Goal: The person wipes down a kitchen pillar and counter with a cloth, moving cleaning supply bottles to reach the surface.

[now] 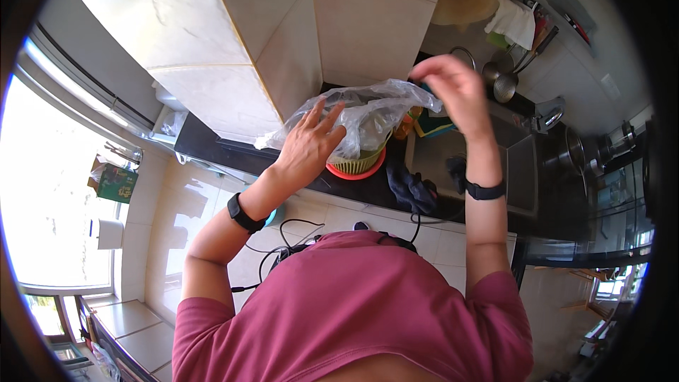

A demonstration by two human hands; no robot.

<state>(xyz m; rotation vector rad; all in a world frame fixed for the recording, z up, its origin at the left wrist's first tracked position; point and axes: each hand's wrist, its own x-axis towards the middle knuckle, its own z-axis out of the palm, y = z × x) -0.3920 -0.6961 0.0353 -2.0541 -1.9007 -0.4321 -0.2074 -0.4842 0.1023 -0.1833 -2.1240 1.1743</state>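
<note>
A clear plastic bag [366,119] lies loosely over a green slatted plastic basket [358,163], which stands in a red basin [366,172] on the black countertop. My left hand [310,143] rests on the bag's left side with its fingers spread. At the bag's right end my right hand [453,90] is raised and blurred, with its fingers bent; whether it touches the bag cannot be told. Both wrists wear black bands. The bag hides most of what the basket holds.
Right of the basket is a sink [435,156] with a faucet [551,116]. A dark cloth [411,185] lies on the counter's front edge. An orange bottle [407,123] stands behind the basket. Ladles [505,85] hang on the wall. Tiled walls rise behind the counter.
</note>
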